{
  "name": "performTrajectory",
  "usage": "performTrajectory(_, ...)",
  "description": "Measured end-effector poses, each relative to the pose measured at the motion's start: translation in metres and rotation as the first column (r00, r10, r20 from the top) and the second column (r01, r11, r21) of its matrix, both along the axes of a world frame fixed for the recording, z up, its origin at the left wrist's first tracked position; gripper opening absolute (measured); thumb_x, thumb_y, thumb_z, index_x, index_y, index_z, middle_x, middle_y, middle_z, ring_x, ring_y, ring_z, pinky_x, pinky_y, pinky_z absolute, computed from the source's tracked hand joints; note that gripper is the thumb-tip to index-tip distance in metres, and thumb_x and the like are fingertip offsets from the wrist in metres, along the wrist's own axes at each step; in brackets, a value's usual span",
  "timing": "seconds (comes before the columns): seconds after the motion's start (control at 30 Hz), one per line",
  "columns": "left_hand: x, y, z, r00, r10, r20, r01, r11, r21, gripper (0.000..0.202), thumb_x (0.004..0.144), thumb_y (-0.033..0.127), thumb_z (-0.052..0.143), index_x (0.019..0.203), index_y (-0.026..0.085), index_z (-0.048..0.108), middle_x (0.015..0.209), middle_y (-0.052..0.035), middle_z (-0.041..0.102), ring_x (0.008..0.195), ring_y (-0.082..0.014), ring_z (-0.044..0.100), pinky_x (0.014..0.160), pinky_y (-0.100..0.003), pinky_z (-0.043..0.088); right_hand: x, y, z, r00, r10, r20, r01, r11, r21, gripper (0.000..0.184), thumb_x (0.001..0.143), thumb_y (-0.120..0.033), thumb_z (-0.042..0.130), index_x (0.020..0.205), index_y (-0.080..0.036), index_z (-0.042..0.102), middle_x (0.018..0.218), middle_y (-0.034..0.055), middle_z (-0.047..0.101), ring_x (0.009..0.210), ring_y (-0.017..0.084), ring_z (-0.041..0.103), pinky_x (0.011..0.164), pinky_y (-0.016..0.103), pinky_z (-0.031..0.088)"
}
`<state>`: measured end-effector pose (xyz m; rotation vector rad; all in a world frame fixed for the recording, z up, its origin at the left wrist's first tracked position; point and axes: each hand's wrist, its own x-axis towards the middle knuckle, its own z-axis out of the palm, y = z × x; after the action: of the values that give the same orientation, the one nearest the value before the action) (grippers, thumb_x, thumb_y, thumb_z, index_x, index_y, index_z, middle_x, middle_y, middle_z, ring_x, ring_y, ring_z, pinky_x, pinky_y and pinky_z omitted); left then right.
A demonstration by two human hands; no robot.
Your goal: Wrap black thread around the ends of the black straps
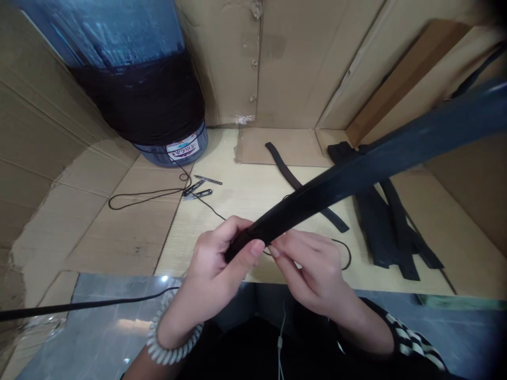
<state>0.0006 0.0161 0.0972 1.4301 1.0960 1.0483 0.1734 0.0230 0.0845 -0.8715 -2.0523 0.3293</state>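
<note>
Remotely, through the head camera, I look down on two bare hands over a pale wooden table (245,195) hemmed in by cardboard walls (301,63). The left hand (214,269) is closed round the near end of a long black strap (356,177), thumb pressed flat on top and fingers curled beneath. That clamp, I judge, is what lets the rest of the strap stand free in the air, slanting up and right past the frame's edge instead of lying on the table.

The right hand (317,272) meets it from the other side, fingertips drawn together at the strap's end, just beside the left thumb. Whether they pinch the strap itself or the thin black cord (150,196), I cannot tell. That cord runs across the table from a big blue jug (130,68) in the far left corner, and a loop of it shows beside the right hand.

Small metal snips (203,193) lie by the cord, within easy reach, I'd say. Further right, one loose strap (301,184) lies alone, and a heap of black straps (380,227) sits near the right wall, well apart from the hands. A coiled band (170,345) rings the left wrist, and a striped sleeve (414,340) covers the right.
</note>
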Motion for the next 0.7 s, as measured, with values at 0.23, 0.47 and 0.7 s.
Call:
performTrajectory(0.23,-0.002,0.007,-0.018,0.942,0.237,-0.239,-0.157,0.938,0.310,0.030,0.086,0.029,0.063,0.115,0.022,0.065,0.086,-0.0020,0.065,0.069,-0.0116,0.055,0.066,-0.024,0.044,-0.005,-0.001,-0.007,0.984,0.016,-0.177,-0.052,0.978,-0.202,0.011,0.091,-0.015,0.051,0.099,-0.014,0.059,0.075,0.0007,0.062,0.060,0.007,0.053,0.054,0.019,0.043)
performTrajectory(0.47,-0.008,0.000,-0.018,0.988,-0.133,0.083,0.143,0.981,-0.130,0.044,0.096,0.048,0.038,0.130,0.026,0.053,0.095,-0.0033,0.056,0.083,-0.0123,0.048,0.090,-0.026,0.041,-0.008,0.000,-0.013,0.968,-0.036,-0.249,-0.040,0.956,-0.292,0.010,0.090,-0.013,0.053,0.090,-0.016,0.063,0.076,0.0006,0.066,0.062,0.007,0.057,0.055,0.020,0.044)
performTrajectory(0.7,-0.013,-0.004,-0.034,0.869,-0.219,0.444,0.340,0.916,-0.213,0.036,0.099,0.041,0.030,0.115,0.023,0.057,0.086,-0.0024,0.045,0.079,-0.0119,0.041,0.076,-0.026,0.038,-0.004,0.000,-0.015,0.957,-0.057,-0.283,-0.040,0.944,-0.326,0.013,0.089,-0.010,0.055,0.094,-0.018,0.065,0.093,-0.0015,0.071,0.073,0.006,0.064,0.062,0.016,0.049)
